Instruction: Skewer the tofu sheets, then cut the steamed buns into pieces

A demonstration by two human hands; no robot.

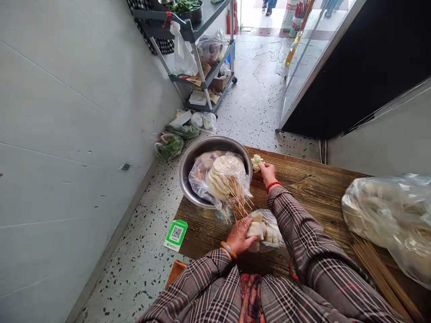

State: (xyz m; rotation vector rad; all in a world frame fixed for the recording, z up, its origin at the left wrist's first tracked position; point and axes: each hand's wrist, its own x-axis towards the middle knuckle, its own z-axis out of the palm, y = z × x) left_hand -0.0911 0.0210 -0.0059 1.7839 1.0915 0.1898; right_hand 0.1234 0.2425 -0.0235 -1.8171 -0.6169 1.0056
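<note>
My right hand [268, 174] reaches over the far edge of the wooden table, its fingertips closed on a small pale cauliflower-like piece [257, 161] beside the bowl. Nearer to me, my left hand [238, 237] is closed around pale, thick-cut blocks [256, 229], part of which lie in a clear plastic bag [274, 224]. Just beyond it is a steel bowl [183, 179], holding a plastic bag of skewered pale slices [224, 172]. Their thin wooden sticks [238, 197] poke out over the rim toward my left hand, whose fingertips are partly hidden.
The wooden table [310, 184] bears a large clear bag of pale food [380, 202] and loose bamboo sticks [380, 269] at right. A green QR card [175, 234] lies at its left edge. Beyond are bagged vegetables [170, 146], a wheeled cart [207, 85] and a glass panel [306, 58].
</note>
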